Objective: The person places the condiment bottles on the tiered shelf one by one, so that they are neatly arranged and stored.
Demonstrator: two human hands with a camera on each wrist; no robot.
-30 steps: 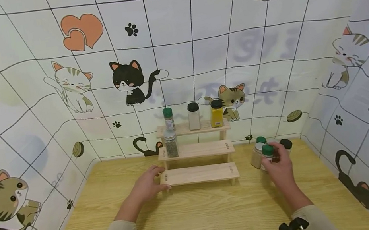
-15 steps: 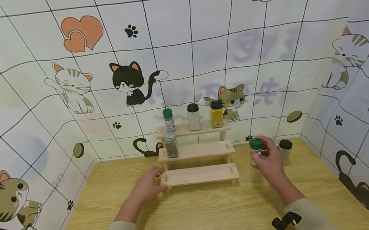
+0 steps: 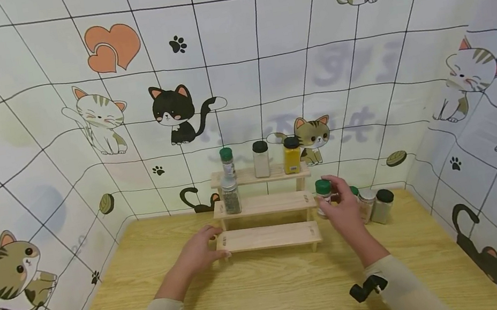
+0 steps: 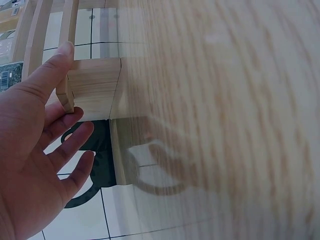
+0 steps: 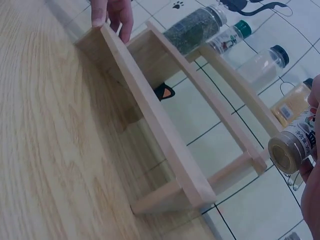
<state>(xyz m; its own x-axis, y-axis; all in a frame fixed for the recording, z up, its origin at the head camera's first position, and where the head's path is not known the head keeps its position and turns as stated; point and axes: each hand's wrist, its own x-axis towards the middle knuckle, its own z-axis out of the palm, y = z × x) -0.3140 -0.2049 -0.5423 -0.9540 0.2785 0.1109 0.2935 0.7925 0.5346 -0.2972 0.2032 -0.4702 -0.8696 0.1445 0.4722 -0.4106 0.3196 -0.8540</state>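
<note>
Holding green-capped jar (image 3: 323, 190) beside rack (image 3: 268, 236) with right hand (image 3: 344, 208); left hand (image 3: 200, 249) pinches rack.

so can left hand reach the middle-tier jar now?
Likely yes: the jar stands at the left end of the middle tier, near the left hand, nothing visible between. It'd need to release the bottom tier first.
</note>
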